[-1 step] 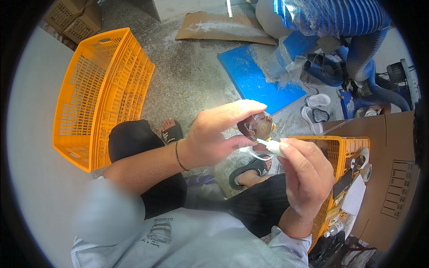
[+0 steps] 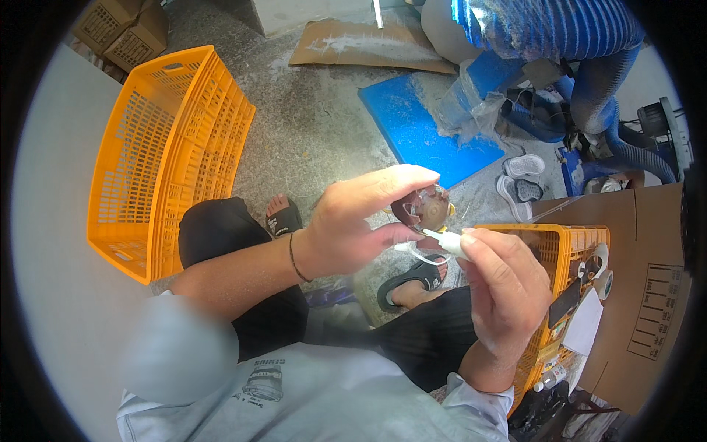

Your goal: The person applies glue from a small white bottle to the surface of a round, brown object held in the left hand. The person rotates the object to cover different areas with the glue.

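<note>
A: What is standing farthest left of the brown round piece (image 2: pixel 433 209)?

B: An orange crate (image 2: pixel 147 162), well apart from it. Just left of the piece, the left hand (image 2: pixel 359 219) is clamping it in mid-air, thumb below and index finger above.

A: What is hanging under it?

B: A white cap (image 2: pixel 403 247), with a white strap (image 2: pixel 436 261) curving away to the right.

A: And on its right?

B: A small white bottle (image 2: pixel 451 244) is aiming its narrow nozzle (image 2: pixel 434 235) at the piece's lower edge; I cannot tell whether the tip is touching. Farther right and lower, the right hand (image 2: pixel 509 283) is pinching the bottle between thumb and fingers.

A: How is the person best working here?

B: Probably by bracing the piece firmly, squeezing gently, and moving the tip slowly without scraping. The left thumb is sitting very near the nozzle, so it needs guarding, and the strap should be hanging clear.
</note>
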`<control>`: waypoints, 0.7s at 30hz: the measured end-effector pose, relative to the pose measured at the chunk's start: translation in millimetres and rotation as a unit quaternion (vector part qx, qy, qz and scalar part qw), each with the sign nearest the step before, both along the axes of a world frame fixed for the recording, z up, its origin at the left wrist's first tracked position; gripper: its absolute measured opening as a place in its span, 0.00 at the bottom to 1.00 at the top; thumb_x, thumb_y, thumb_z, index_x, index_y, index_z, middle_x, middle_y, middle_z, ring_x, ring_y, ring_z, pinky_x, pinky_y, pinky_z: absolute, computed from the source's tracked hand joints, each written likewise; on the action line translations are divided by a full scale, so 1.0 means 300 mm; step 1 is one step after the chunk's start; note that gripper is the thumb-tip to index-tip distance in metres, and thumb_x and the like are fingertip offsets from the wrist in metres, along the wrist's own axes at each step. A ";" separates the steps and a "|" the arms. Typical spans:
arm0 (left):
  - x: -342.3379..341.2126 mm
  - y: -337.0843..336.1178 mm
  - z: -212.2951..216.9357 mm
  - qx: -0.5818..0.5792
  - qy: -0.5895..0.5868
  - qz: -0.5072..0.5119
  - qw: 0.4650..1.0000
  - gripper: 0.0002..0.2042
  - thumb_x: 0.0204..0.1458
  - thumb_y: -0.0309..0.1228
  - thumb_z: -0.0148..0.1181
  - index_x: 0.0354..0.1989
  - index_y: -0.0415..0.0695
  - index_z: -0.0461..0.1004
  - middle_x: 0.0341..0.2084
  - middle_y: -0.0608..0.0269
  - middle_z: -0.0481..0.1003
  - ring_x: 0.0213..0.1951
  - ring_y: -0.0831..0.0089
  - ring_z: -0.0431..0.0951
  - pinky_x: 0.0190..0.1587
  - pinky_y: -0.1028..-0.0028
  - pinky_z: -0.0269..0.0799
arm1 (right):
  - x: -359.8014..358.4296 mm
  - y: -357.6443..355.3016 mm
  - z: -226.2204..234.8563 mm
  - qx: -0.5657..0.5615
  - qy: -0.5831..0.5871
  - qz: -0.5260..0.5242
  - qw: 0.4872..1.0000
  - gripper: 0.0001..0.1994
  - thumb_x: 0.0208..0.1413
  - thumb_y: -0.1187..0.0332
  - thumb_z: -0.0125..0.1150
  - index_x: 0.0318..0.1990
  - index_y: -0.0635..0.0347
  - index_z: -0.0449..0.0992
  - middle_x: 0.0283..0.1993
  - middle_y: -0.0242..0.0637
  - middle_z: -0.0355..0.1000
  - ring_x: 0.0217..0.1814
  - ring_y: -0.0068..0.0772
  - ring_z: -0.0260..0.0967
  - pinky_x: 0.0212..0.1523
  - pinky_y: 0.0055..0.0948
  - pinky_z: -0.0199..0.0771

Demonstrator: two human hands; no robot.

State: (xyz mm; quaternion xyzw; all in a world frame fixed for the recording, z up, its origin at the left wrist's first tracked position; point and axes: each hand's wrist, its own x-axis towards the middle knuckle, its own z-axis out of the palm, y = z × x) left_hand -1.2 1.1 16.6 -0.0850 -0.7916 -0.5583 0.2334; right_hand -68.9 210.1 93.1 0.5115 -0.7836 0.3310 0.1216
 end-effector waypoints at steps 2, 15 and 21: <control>0.001 0.000 -0.001 -0.002 0.001 -0.001 1.000 0.35 0.37 0.21 0.77 0.61 0.42 0.75 0.56 0.50 0.78 0.56 0.59 0.80 0.59 0.69 0.75 | 0.001 0.000 0.000 0.002 0.008 0.000 1.000 0.13 0.48 0.79 0.71 0.43 0.64 0.80 0.37 0.46 0.79 0.37 0.45 0.80 0.36 0.31 0.79; -0.002 0.005 -0.009 0.002 0.009 -0.002 1.000 0.35 0.36 0.21 0.77 0.61 0.42 0.75 0.57 0.49 0.77 0.57 0.59 0.80 0.59 0.69 0.75 | -0.006 0.001 -0.004 -0.014 0.006 -0.005 1.000 0.12 0.49 0.79 0.71 0.43 0.65 0.81 0.37 0.47 0.80 0.37 0.44 0.80 0.37 0.31 0.79; 0.001 0.007 -0.005 0.005 -0.004 0.003 1.000 0.36 0.36 0.20 0.77 0.60 0.42 0.76 0.57 0.50 0.77 0.57 0.60 0.80 0.59 0.68 0.75 | -0.007 0.006 -0.001 -0.008 -0.004 0.005 1.000 0.12 0.49 0.79 0.71 0.43 0.65 0.81 0.37 0.47 0.79 0.37 0.45 0.80 0.37 0.31 0.79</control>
